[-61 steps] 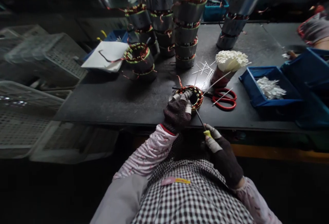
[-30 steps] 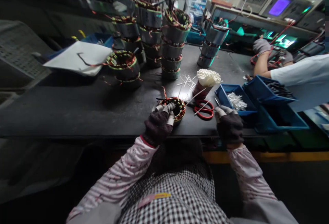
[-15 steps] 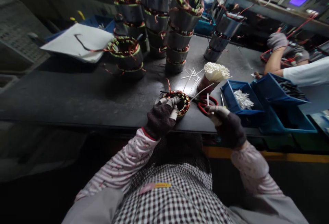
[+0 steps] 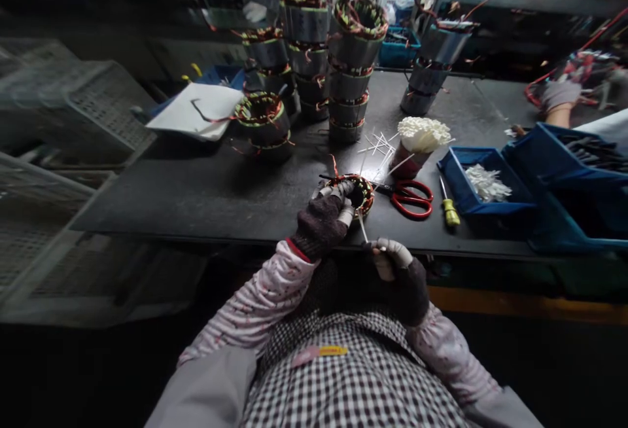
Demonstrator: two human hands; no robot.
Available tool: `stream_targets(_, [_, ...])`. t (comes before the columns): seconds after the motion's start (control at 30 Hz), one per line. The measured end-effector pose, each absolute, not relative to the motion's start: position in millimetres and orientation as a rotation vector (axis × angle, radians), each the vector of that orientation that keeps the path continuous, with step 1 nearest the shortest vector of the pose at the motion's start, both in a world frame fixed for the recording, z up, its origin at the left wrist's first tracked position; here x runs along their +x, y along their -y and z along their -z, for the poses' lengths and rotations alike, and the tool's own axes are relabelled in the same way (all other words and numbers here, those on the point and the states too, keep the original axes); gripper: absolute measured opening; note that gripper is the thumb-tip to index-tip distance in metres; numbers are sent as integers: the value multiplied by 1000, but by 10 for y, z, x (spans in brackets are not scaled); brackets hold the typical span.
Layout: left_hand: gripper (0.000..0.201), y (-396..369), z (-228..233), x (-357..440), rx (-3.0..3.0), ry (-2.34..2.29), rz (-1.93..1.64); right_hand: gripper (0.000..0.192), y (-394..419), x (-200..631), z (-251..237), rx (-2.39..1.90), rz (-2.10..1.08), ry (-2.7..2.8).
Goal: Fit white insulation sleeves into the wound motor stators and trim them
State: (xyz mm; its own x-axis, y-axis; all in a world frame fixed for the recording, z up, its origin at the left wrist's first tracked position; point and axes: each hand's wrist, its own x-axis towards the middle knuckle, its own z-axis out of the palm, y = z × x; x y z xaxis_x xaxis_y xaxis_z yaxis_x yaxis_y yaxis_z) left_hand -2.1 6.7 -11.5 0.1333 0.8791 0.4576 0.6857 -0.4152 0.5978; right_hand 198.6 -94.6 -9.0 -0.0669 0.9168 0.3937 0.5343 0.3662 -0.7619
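Observation:
A motor stator (image 4: 367,200) with copper windings and a green-yellow rim lies near the table's front edge. My left hand (image 4: 321,222), in a dark glove with pale fingertips, is closed on its left side, fingers over the rim. My right hand (image 4: 405,277), gloved alike, pinches a thin white cord (image 4: 363,228) just in front of the stator. The cord's upper end meets the stator's near rim; whether it passes through the windings I cannot tell. Other white strands stand up from the stator's far side. Red-handled scissors (image 4: 413,200) rest to its right.
Behind the stator, a cup (image 4: 408,162) holds a bundle of white cords, with loose cords (image 4: 379,145) beside it. A yellow screwdriver (image 4: 450,211) and blue bins (image 4: 483,209) are at right. Stacked stators (image 4: 350,81) stand behind. A co-worker's gloved hand (image 4: 562,94) is at far right.
My right hand has moved left and down from over the scissors' handles to the stator's front, still pinching a white piece. My left hand keeps its hold. The view has swung left.

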Motion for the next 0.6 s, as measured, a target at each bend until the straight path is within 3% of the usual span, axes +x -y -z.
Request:
stream_targets(0.4, [40, -66, 65, -21, 2112, -1540, -1119, 20, 844, 1923, 120, -1308, -507, 1718])
stream_targets(0.6, [27, -66, 89, -10, 2010, -1468, -1194, 28, 877, 1993, 253, -1096, -578, 1636])
